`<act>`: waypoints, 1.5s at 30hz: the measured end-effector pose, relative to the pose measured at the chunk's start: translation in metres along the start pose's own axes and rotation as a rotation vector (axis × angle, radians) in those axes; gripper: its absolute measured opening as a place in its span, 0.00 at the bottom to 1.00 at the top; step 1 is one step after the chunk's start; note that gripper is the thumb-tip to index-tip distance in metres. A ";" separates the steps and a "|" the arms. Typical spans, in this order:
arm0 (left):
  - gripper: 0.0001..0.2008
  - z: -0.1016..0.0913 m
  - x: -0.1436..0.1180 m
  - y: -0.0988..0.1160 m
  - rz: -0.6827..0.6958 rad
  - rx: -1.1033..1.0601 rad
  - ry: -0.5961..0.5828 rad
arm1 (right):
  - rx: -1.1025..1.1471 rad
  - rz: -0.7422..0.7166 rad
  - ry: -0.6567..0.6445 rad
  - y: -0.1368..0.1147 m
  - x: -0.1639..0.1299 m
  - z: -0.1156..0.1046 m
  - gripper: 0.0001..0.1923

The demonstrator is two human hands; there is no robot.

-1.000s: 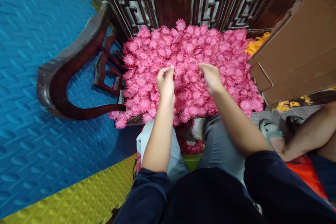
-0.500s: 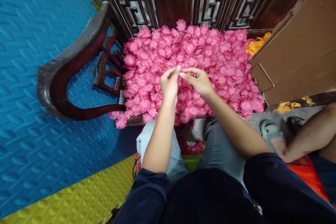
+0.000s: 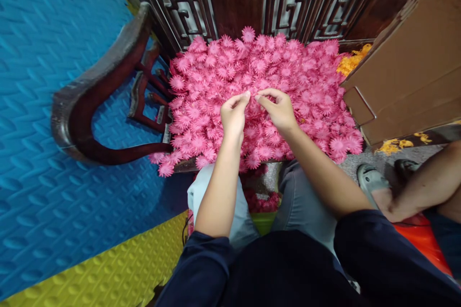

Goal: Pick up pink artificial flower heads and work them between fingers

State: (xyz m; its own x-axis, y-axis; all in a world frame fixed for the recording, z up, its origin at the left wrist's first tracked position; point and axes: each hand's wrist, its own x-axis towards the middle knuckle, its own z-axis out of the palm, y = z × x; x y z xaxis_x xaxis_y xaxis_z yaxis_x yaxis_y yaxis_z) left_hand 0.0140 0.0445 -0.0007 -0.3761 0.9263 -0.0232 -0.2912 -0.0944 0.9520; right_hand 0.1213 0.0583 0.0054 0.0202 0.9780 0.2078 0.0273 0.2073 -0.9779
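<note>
- Pink fabric flowers (image 3: 302, 76) are lying heaped in a thick pile on the seat of a dark wooden armchair (image 3: 104, 76), covering it from the carved backrest to the front edge; a few are hanging over that edge.
- I am holding my left hand (image 3: 233, 115) over the middle of the pile, thumb and forefinger pinched together at the tips. Something pink is sitting between them, but I cannot tell whether it is one flower or only the pile behind.
- I am holding my right hand (image 3: 279, 110) just beside the left, fingers curled and thumb meeting forefinger; the two pinches are nearly touching above the flowers. What it is gripping I cannot make out either.
- Both my forearms are reaching out bare from dark blue sleeves, over my grey-trousered knees.
- A brown cardboard box (image 3: 406, 72) is leaning at the right of the chair, with orange flowers (image 3: 351, 61) showing at its upper corner, touching the pink heap.
- Blue foam floor mats (image 3: 43, 105) are lying to the left, a yellow mat (image 3: 118, 268) nearer me.
- Another person's arm (image 3: 418, 192) is resting at the far right, well apart from my hands.
</note>
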 end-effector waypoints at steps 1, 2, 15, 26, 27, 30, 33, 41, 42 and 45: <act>0.03 0.000 0.000 0.000 0.002 0.001 -0.008 | 0.006 0.007 -0.003 0.000 0.000 0.000 0.01; 0.03 0.000 0.000 0.000 0.006 0.002 -0.018 | 0.019 0.018 -0.011 0.000 0.001 -0.001 0.01; 0.03 0.003 -0.004 0.005 0.055 0.018 -0.067 | 0.220 0.253 -0.088 -0.008 -0.001 -0.002 0.07; 0.05 0.005 -0.005 0.009 0.052 0.040 -0.081 | 0.255 0.191 -0.040 -0.007 0.001 -0.002 0.05; 0.05 0.005 -0.005 0.009 0.052 0.032 -0.085 | 0.259 0.176 -0.045 -0.006 0.001 -0.002 0.06; 0.04 0.004 -0.005 0.009 0.072 -0.009 -0.093 | 0.258 0.166 -0.070 -0.004 0.002 -0.002 0.10; 0.06 0.003 -0.005 0.010 0.106 -0.026 -0.098 | 0.292 0.171 -0.064 -0.004 0.002 -0.003 0.14; 0.06 0.002 -0.005 0.007 0.033 0.069 -0.156 | 0.360 0.296 -0.096 -0.009 -0.001 -0.005 0.16; 0.06 0.001 -0.004 0.007 0.025 0.057 -0.163 | 0.359 0.300 -0.116 -0.010 -0.001 -0.005 0.17; 0.07 -0.001 -0.002 0.008 0.009 0.011 -0.189 | 0.349 0.310 -0.182 -0.011 -0.002 -0.008 0.18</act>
State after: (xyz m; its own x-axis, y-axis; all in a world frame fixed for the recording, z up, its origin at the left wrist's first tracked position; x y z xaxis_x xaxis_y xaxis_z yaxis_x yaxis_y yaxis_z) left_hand 0.0114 0.0412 0.0060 -0.2063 0.9776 0.0420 -0.2787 -0.0998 0.9552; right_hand 0.1289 0.0543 0.0161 -0.2006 0.9771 -0.0705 -0.2889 -0.1277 -0.9488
